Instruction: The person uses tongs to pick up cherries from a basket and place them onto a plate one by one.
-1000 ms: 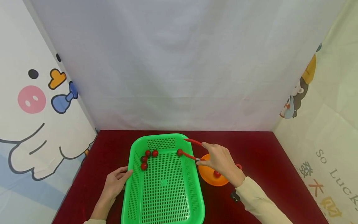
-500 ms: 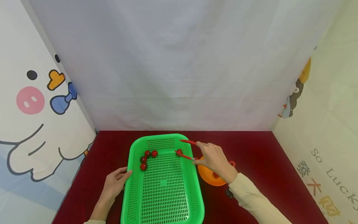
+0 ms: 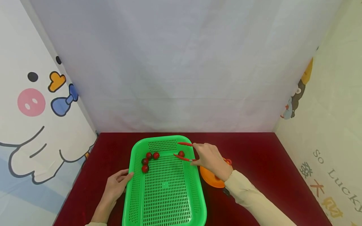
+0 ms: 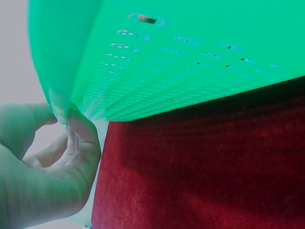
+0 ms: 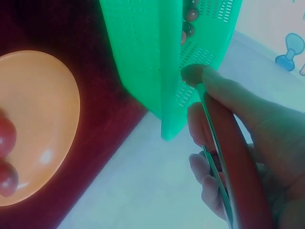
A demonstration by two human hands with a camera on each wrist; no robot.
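Observation:
My left hand (image 3: pixel 116 185) pinches the left rim of a green perforated basket (image 3: pixel 165 201), thumb over the edge and fingers curled beneath it, as the left wrist view shows. My right hand (image 3: pixel 209 158) holds red tongs (image 3: pixel 183 158) over the basket's right rim, their two arms spread apart. A small red round fruit (image 3: pixel 181 153) lies in the basket's far right corner, just beyond the lower tong arm; whether they touch I cannot tell. Several similar fruits (image 3: pixel 145 169) cluster at the basket's far left.
An orange plate (image 5: pixel 57 105) with red fruits stands right of the basket, partly beneath my right forearm. Dark red cloth (image 3: pixel 254 163) covers the table. A white curtain (image 3: pixel 183 78) hangs behind it, and printed cloths flank both sides.
The right hand has moved left with the tongs, whose tips have passed beyond the lone fruit. That fruit stays about where it was. The left hand and basket keep their place.

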